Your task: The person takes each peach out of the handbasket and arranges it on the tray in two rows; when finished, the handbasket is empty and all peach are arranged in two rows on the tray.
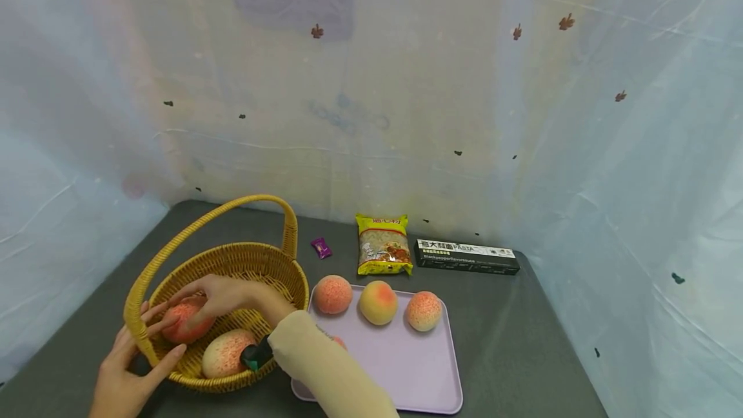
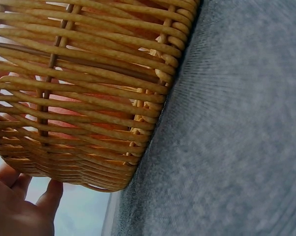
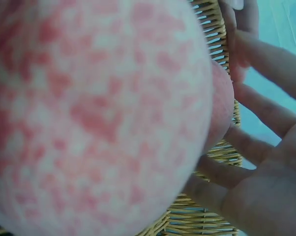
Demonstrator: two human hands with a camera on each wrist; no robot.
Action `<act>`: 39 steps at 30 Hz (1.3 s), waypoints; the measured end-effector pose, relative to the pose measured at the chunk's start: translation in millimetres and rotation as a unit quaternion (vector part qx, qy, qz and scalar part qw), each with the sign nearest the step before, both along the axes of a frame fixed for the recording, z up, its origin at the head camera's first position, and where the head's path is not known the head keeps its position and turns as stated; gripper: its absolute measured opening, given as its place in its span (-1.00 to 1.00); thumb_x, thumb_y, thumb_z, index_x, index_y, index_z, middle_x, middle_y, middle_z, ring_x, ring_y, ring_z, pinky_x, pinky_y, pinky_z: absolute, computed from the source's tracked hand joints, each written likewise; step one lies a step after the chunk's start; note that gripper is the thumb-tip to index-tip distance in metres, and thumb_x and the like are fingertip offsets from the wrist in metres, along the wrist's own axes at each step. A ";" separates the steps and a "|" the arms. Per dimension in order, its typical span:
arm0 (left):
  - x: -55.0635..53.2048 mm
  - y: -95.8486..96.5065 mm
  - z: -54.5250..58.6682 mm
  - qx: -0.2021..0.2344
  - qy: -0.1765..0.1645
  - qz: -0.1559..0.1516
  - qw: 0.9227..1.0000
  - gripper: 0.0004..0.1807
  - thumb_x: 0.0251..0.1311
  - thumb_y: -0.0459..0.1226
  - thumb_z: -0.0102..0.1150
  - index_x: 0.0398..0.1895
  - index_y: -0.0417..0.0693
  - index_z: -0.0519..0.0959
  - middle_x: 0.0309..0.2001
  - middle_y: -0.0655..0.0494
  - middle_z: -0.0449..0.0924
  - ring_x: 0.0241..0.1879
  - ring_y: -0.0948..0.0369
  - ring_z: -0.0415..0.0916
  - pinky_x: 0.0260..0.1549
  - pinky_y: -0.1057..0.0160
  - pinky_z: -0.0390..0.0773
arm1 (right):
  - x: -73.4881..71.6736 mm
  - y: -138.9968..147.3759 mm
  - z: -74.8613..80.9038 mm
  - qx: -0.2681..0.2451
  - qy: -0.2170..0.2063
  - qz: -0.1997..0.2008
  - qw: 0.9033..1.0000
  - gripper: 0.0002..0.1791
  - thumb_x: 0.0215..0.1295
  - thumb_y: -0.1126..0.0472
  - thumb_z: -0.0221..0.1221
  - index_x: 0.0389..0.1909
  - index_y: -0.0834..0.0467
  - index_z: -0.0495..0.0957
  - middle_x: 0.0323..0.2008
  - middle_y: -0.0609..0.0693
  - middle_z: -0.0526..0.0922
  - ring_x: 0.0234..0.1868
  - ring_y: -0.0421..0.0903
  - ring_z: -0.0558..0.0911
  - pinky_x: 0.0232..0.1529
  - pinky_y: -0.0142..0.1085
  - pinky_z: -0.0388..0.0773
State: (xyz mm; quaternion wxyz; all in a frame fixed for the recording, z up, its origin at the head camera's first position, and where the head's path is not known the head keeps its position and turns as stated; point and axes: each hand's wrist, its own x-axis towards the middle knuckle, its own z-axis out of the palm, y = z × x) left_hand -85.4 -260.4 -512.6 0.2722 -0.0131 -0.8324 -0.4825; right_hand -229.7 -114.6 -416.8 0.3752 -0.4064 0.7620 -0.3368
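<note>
A wicker basket (image 1: pixel 232 379) with a tall handle stands at the left of the table. My left hand (image 1: pixel 124 369) holds its left rim, thumb outside at the front; the left wrist view shows these fingers against the outer weave. Inside, my right hand (image 1: pixel 217 298) has thumb and fingers around a red peach (image 1: pixel 194 331), which rests low by the left wall. The right wrist view shows several right fingers touching that peach. A paler speckled peach (image 1: pixel 223 353) lies nearer in the basket, under the right wrist, and fills much of the right wrist view.
On a lilac tray (image 1: pixel 406 373) right of the basket, three peaches stand along the back; another is mostly hidden by the right sleeve (image 1: pixel 325 360). Behind are a purple wrapped sweet (image 1: pixel 321 248), a yellow food packet (image 1: pixel 384 245) and a black pasta box (image 1: pixel 467 257).
</note>
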 end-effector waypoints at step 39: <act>-1.9 2.5 1.1 0.000 -0.011 0.009 1.000 -0.45 0.13 -0.50 0.39 0.24 -0.21 0.55 0.42 0.14 0.29 0.50 0.35 -0.12 0.17 0.72 0.03 | -23.8 40.7 0.4 0.055 0.058 0.028 0.996 -0.29 0.18 0.43 0.32 0.38 0.14 0.41 0.29 -0.11 0.47 0.15 -0.33 0.46 -0.01 -0.61 0.42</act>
